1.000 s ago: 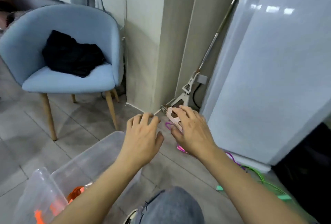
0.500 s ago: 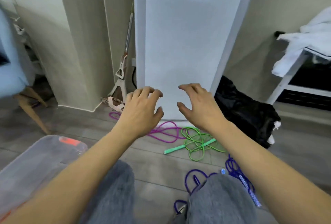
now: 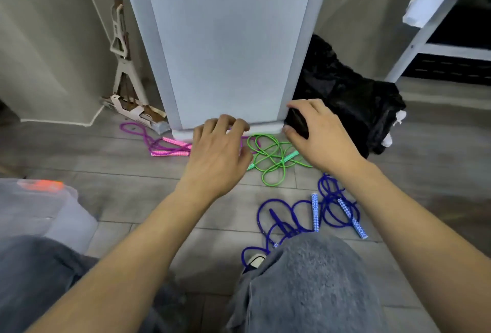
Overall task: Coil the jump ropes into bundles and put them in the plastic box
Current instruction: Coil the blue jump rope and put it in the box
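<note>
Grey floor tiles [image 3: 127, 199] carry three loose jump ropes: purple rope [image 3: 148, 138] with pink handles at 11 o'clock, green rope [image 3: 268, 157] at 12, blue rope [image 3: 329, 207] at 3 near my knee. Plastic box [image 3: 39, 213] sits at 9 o'clock, something orange inside. My left hand [image 3: 218, 157] hovers palm down, fingers loosely bent, holding nothing, over the purple and green ropes. My right hand [image 3: 318, 136] is likewise relaxed and empty, above the green rope.

Two bare forearms with no sleeves, left hand [image 3: 216, 154] and right hand [image 3: 318, 136] without rings or gloves, grey fuzzy trousers [image 3: 305, 287] over both knees
</note>
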{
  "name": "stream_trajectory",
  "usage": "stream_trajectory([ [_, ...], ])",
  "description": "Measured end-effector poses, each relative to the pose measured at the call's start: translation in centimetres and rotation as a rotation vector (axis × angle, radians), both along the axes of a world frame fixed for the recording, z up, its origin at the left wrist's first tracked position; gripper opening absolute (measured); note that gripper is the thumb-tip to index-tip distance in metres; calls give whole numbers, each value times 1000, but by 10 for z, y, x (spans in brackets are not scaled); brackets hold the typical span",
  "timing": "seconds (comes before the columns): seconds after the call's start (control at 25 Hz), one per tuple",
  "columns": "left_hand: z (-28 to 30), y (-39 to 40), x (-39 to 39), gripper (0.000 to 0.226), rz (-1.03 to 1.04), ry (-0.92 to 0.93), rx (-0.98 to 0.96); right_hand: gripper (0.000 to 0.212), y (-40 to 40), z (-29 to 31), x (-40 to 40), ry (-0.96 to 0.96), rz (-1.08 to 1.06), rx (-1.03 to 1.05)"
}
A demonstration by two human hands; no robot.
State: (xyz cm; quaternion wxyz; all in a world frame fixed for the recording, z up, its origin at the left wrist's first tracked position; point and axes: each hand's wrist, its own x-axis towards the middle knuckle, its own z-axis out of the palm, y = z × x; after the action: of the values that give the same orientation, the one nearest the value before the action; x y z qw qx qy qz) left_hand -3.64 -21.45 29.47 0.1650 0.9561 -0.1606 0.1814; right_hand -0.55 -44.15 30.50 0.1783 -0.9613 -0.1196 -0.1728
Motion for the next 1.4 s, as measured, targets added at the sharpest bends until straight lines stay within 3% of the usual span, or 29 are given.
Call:
stream_trajectory([
  [0.4,-171,-59,18,37,-86,306,0,44,-54,-192,-17,275,-221,128],
  [0.64,-233,-64,5,40,-74,488,16,40,-52,-285,-53,437,-331,202],
  [0.88,-263,-56,-9,39,-57,555,17,32,-62,-354,-95,636,-561,164],
  [1.0,-268,-52,-10,39,-54,570,6,25,-85,-368,-85,593,-745,269],
  [1.12,-268,-45,-8,39,-32,569,-1,30,-116,-381,-60,686,-881,281],
  [1.28,-268,-40,-3,39,-1,553,-23,53,-135,-403,-35,974,-884,130],
  [1.4,-267,-42,-2,39,-1,552,-28,51,-134,-419,-29,1042,-862,114],
])
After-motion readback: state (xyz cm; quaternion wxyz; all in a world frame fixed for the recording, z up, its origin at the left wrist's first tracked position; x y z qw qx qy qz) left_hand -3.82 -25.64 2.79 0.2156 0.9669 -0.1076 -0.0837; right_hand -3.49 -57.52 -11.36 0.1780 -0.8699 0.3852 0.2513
